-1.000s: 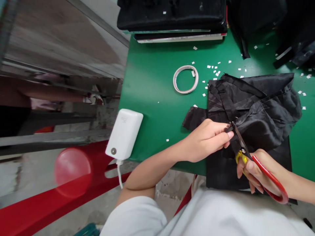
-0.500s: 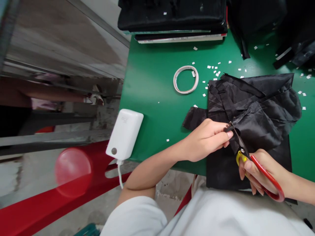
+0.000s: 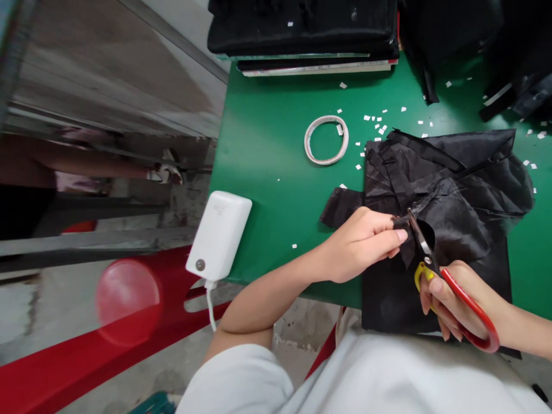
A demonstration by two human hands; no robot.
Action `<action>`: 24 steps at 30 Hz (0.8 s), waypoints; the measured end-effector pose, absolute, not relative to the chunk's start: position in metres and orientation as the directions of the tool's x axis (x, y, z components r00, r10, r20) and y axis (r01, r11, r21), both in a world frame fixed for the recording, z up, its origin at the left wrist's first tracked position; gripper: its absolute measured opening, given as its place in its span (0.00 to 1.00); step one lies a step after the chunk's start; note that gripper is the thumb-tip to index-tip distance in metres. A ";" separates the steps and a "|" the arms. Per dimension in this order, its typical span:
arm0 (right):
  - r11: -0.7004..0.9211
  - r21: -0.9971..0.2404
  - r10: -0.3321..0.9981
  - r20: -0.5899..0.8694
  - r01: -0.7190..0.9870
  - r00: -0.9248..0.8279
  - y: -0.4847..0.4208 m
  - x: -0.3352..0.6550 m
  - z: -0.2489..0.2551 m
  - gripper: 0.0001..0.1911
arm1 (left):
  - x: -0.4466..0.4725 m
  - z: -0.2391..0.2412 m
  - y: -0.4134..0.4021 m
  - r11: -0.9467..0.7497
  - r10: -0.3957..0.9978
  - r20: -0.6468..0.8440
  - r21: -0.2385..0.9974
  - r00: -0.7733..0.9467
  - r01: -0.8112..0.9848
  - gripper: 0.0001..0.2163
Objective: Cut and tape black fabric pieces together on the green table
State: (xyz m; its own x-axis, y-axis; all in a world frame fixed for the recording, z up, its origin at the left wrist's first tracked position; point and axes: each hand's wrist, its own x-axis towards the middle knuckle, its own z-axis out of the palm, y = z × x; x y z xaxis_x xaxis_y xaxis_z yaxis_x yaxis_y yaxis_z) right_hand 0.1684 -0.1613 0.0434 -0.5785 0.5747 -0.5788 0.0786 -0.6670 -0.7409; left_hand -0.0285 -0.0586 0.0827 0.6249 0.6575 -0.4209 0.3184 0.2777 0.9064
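My left hand (image 3: 366,244) pinches a bit of black fabric or strap between thumb and forefinger. My right hand (image 3: 457,296) grips a pair of scissors (image 3: 466,305) with red and yellow handles. The scissor blades point away from me and reach the black piece just beside my left fingertips; whether they have cut through it I cannot tell. Beneath both hands a crumpled black fabric bag (image 3: 466,213) lies over flat black material (image 3: 431,305) at the table's near edge. One black flap sticks out to the left of it.
A roll of white tape (image 3: 308,141) and several small white paper bits lie on the green table (image 3: 267,132). Stacked black items (image 3: 302,31) stand at the back. A white power bank (image 3: 222,236) with a cable overlaps the left edge, near a red chair (image 3: 142,322). Another person's leg (image 3: 95,164) shows at left.
The scissors have shifted slightly right and turned a little, with their blades now beside the pinched black piece. My left hand has stayed almost still.
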 end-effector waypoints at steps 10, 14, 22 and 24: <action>-0.645 -0.756 0.569 -0.575 0.115 -0.588 -0.160 0.172 0.047 0.37 | -0.028 0.085 -0.058 0.288 0.653 -0.438 0.898 0.618 0.332 0.18; -0.632 -0.771 0.565 -0.530 0.082 -0.633 -0.157 0.174 0.052 0.37 | -0.028 0.085 -0.058 0.290 0.630 -0.445 0.895 0.636 0.339 0.17; -0.535 -0.844 0.620 -0.408 0.018 -0.670 -0.152 0.175 0.054 0.33 | -0.029 0.084 -0.058 0.274 0.588 -0.436 0.900 0.682 0.339 0.16; -0.545 -0.838 0.618 -0.414 0.015 -0.668 -0.153 0.175 0.051 0.33 | -0.029 0.084 -0.058 0.270 0.570 -0.441 0.897 0.693 0.349 0.17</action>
